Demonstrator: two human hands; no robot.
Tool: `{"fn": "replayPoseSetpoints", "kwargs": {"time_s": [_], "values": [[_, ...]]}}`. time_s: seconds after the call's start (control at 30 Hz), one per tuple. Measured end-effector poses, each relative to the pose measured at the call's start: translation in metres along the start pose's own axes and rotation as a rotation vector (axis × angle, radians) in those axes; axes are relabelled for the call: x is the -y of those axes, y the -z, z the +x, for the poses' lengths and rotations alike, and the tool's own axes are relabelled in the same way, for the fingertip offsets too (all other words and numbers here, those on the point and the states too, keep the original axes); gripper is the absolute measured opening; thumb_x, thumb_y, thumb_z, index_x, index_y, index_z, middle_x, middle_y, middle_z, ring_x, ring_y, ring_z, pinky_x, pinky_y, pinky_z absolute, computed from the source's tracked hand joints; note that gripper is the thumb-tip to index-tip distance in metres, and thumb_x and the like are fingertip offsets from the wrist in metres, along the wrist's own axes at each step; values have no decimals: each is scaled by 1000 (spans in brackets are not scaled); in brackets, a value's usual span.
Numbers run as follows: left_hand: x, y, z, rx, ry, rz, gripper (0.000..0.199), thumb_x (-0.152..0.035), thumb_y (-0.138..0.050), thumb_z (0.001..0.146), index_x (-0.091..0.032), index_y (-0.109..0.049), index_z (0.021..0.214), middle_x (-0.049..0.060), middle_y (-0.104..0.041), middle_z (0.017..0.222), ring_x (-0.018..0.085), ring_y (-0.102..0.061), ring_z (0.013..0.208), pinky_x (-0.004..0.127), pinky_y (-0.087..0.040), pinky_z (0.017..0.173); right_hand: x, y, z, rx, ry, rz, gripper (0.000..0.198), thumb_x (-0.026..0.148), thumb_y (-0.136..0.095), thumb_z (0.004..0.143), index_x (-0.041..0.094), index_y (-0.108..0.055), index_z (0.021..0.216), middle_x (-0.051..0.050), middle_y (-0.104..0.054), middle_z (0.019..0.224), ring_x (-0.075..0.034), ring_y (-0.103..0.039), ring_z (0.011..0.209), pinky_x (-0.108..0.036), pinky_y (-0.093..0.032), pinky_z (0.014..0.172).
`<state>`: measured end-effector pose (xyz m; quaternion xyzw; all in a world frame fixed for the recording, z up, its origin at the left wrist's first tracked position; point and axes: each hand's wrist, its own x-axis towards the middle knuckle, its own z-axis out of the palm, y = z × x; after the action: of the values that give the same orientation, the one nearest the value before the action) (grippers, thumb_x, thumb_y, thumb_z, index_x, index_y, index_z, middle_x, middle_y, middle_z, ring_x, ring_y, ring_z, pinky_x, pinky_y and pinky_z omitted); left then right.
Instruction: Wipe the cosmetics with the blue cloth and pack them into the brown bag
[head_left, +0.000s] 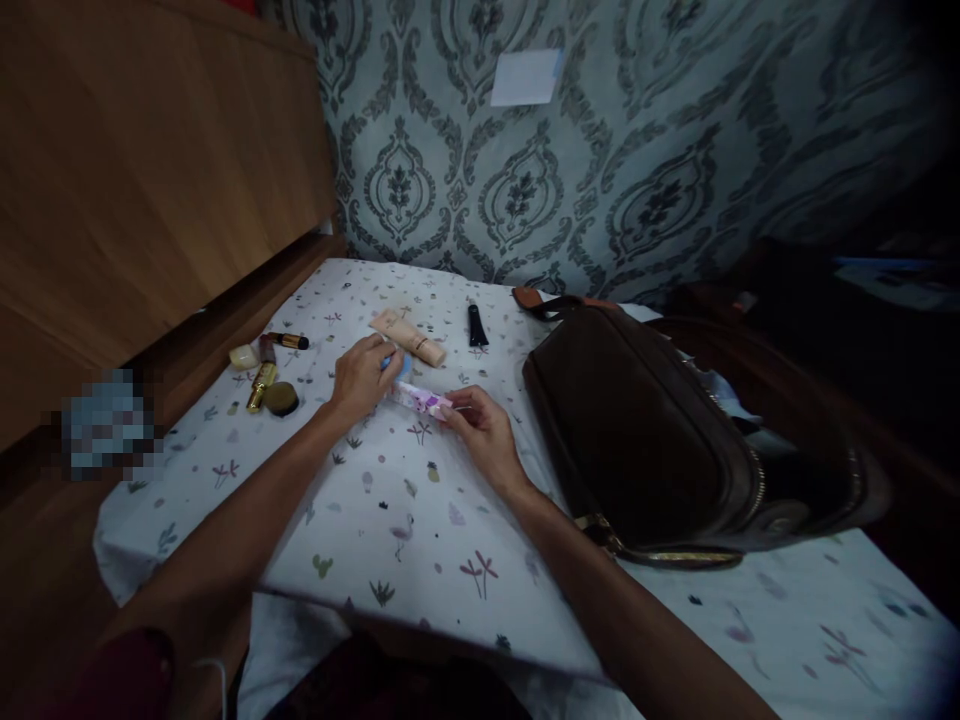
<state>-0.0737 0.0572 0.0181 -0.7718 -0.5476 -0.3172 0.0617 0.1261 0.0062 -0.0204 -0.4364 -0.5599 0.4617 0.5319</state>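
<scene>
In the middle of the cloth-covered table, a slim white pack with pink and purple print (424,400) is held between my hands. My left hand (364,378) is closed at its left end, where a light blue piece (396,366) shows beside the fingers. I cannot tell if the blue piece is a cap or a separate thing. With thumb and fingers, my right hand (484,430) pinches the pack's right end. Just beyond my left hand lies a beige cosmetic tube (411,337). A small black tube (476,327) lies farther back.
A large dark brown bag (637,420), unzipped, stands to the right. Lipsticks (261,387), a round gold-lidded jar (282,399) and a small pale yellow item (244,357) lie at the left. Wooden furniture (165,150) borders the left side; patterned wallpaper (517,180) rises behind.
</scene>
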Motion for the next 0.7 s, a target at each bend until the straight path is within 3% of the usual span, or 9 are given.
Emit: {"fn": "replayPoseSetpoints", "kwargs": {"time_s": [0.13,0.23,0.3,0.5,0.7], "values": [[-21,5,-6,-49,-159,113,32,-31,-43,101,-18,-67,84,6,-65,91,21,-58,91,32,-40,69,-4,2,0,13,37,-83,32,43,-76,74,19,-67,94,-4,-70,84,-20,-67,78,-34,-56,76],[-35,5,-11,39,-364,182,32,-32,-44,102,-19,-69,86,7,-66,93,23,-57,93,32,-40,66,-8,4,1,18,52,-106,35,44,-77,73,18,-70,96,-7,-72,91,-21,-68,84,-37,-56,82],[-39,5,-12,123,-413,208,31,-32,-45,101,-20,-70,86,8,-66,93,24,-56,93,32,-40,65,-10,5,2,22,53,-114,34,45,-78,72,18,-71,93,-8,-71,92,-21,-68,84,-37,-57,82],[-22,13,-3,460,-222,111,37,-34,-39,101,-21,-69,84,5,-65,88,21,-61,88,30,-40,63,-10,4,1,79,33,-101,30,39,-78,72,19,-69,91,-5,-69,91,-19,-68,82,-34,-58,80],[4,18,7,673,-119,128,29,-39,-41,99,-23,-65,101,6,-67,107,25,-62,105,32,-45,74,-12,7,0,139,56,-231,25,29,-73,76,19,-68,99,-5,-68,97,-19,-68,84,-35,-58,83]]}}
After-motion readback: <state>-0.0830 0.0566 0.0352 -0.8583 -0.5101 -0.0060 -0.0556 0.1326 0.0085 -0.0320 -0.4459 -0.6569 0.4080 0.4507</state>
